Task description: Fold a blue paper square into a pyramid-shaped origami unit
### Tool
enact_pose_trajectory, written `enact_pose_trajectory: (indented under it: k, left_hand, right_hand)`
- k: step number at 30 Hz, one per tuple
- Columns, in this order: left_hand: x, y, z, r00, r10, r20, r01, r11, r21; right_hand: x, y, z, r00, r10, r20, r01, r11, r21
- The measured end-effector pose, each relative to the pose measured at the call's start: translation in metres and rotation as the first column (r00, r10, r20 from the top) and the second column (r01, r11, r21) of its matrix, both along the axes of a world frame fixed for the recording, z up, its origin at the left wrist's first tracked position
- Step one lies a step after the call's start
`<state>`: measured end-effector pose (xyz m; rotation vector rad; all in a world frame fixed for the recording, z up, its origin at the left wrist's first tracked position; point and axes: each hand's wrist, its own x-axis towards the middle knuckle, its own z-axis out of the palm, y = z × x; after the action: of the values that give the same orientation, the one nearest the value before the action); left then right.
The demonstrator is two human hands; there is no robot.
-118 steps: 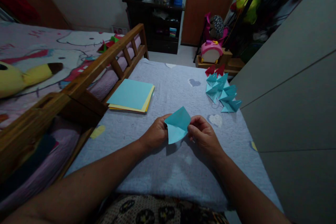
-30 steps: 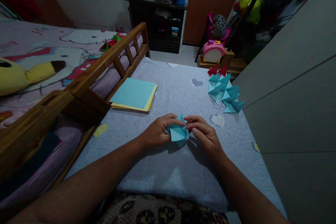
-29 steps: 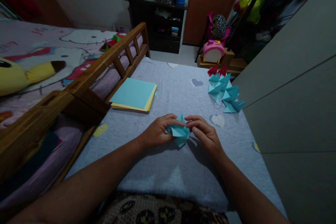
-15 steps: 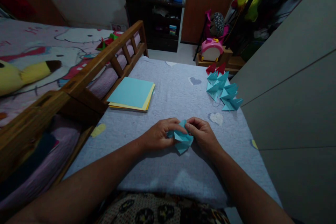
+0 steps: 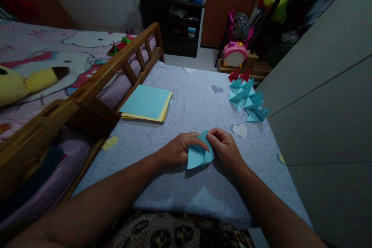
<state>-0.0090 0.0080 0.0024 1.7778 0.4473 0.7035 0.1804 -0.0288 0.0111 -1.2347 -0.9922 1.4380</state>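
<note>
Between my two hands is a partly folded sheet of light-blue origami paper (image 5: pixel 197 158), held just over the bedding. My left hand (image 5: pixel 178 149) grips it from the left, its thumb and fingers closed around the paper; the thumb is partly hidden under it. At the paper's upper right, my right hand (image 5: pixel 223 145) pinches the edge between thumb and forefinger. Several finished light-blue folded paper figures (image 5: pixel 244 99) stand in a cluster at the far right, with red folded figures (image 5: pixel 238 75) behind them.
A stack of square coloured paper (image 5: pixel 147 101), light blue on top, lies at the left. Beyond it runs a wooden bed rail (image 5: pixel 124 54). The pale bedspread (image 5: pixel 194 112) has heart patterns. A pale cabinet panel (image 5: pixel 328 116) borders the right side.
The paper has turned in my hands and now shows a broad flat face with a point at the lower left. Both hands stay in nearly the same place.
</note>
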Motion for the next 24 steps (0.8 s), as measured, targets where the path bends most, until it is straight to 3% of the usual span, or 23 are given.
enact_pose_trajectory:
  k: [10, 24]
  left_hand:
    - [0.0008, -0.0023, 0.0026, 1.000, -0.005, -0.029, 0.005, 1.000, 0.011]
    - [0.0012, -0.0031, 0.0061, 0.999, -0.048, 0.000, 0.048, 0.999, 0.023]
  right_hand:
    - [-0.0006, -0.0027, -0.0030, 0.981, 0.043, -0.191, -0.053, 0.997, -0.048]
    - [-0.0006, -0.0056, -0.0064, 0.996, 0.000, -0.085, -0.002, 1.000, -0.023]
